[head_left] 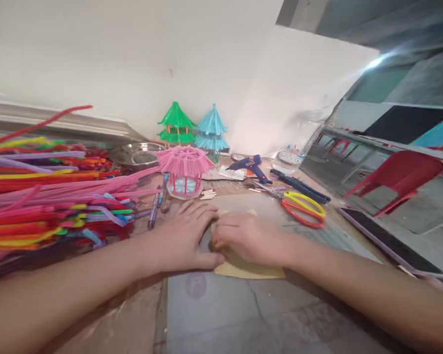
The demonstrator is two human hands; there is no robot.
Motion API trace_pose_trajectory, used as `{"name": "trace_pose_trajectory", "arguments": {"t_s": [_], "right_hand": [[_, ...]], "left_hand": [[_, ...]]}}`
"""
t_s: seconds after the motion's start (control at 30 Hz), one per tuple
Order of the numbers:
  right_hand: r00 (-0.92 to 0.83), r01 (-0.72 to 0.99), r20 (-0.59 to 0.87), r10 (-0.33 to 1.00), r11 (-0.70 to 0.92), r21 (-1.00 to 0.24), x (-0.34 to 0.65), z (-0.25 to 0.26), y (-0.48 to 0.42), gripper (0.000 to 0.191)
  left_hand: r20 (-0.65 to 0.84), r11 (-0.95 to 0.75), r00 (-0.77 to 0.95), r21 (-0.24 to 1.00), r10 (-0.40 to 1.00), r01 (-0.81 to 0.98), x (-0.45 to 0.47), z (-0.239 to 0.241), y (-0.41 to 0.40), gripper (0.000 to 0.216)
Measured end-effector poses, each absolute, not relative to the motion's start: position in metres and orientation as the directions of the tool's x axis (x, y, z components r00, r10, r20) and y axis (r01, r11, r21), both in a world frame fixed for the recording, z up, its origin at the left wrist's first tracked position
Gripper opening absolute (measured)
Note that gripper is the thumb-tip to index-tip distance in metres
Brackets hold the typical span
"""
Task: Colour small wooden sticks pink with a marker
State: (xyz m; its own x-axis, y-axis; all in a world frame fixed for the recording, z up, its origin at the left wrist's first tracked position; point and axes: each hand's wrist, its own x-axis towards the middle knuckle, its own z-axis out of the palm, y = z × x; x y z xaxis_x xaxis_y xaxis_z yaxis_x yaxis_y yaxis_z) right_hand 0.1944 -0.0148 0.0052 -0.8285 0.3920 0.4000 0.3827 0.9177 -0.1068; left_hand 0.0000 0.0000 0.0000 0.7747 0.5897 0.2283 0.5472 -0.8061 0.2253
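My left hand [186, 236] lies flat on the grey board [206, 314], fingers stretched forward and thumb reaching to the edge of a tan sheet, paper or thin card [239, 271]. Curled closed over that sheet is my right hand [247, 238]; whatever its fingers hold is hidden. Just beyond the left fingertips stands a small pavilion with a pink pipe-cleaner roof [186, 160]. Short pale sticks [208, 194] lie beside its base. Scissors with yellow and orange handles [304, 209] rest open past my right hand.
Bundles of coloured pipe cleaners [51, 196] cover the left side. Behind are a metal bowl [136, 155], a green tiered tower [176, 123] and a blue one [211, 128]. A glue gun [249, 167], a dark long-handled tool [300, 186] and a phone [387, 241] lie right.
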Motion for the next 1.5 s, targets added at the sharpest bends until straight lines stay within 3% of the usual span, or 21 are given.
{"name": "trace_pose_trajectory", "arguments": {"t_s": [0.07,0.13,0.23,0.3,0.37,0.47,0.57,0.8,1.5], "right_hand": [[-0.807,0.458,0.390,0.444,0.887,-0.061,0.198,0.006,-0.004,0.016],[-0.739,0.511,0.415,0.530,0.843,-0.168,0.200,0.007,0.004,0.016],[-0.531,0.438,0.423,0.734,0.665,-0.605,0.200,0.007,0.007,0.013],[-0.415,0.209,0.331,0.848,0.443,-0.872,0.198,0.008,0.006,0.013],[-0.400,-0.033,0.218,0.890,0.224,-0.974,0.196,0.008,0.004,0.024],[-0.441,-0.214,0.139,0.887,0.046,-0.976,0.193,0.007,0.002,0.035],[-0.471,-0.243,0.121,0.873,0.004,-0.970,0.191,0.006,0.000,0.034],[-0.483,-0.233,0.148,0.863,0.036,-0.972,0.192,0.002,0.001,0.031],[-0.425,-0.028,0.138,0.895,0.140,-0.990,0.188,0.009,-0.002,0.032]], "left_hand": [[0.233,-0.800,0.767,0.227,0.598,0.555,0.000,0.000,-0.001,0.063],[0.240,-0.795,0.759,0.242,0.605,0.557,-0.001,0.000,-0.001,0.061],[0.254,-0.785,0.746,0.285,0.615,0.550,-0.002,0.000,-0.002,0.063],[0.299,-0.794,0.739,0.315,0.604,0.521,-0.003,-0.001,0.000,0.058],[0.376,-0.810,0.720,0.342,0.583,0.477,-0.004,-0.002,0.002,0.042],[0.501,-0.825,0.656,0.373,0.565,0.425,-0.004,-0.002,0.004,0.018],[0.580,-0.833,0.598,0.370,0.553,0.411,-0.004,0.001,0.003,0.021],[0.659,-0.854,0.550,0.323,0.512,0.408,-0.003,0.006,-0.002,0.018],[0.643,-0.841,0.545,0.365,0.537,0.399,-0.002,0.003,-0.004,0.012]]}}
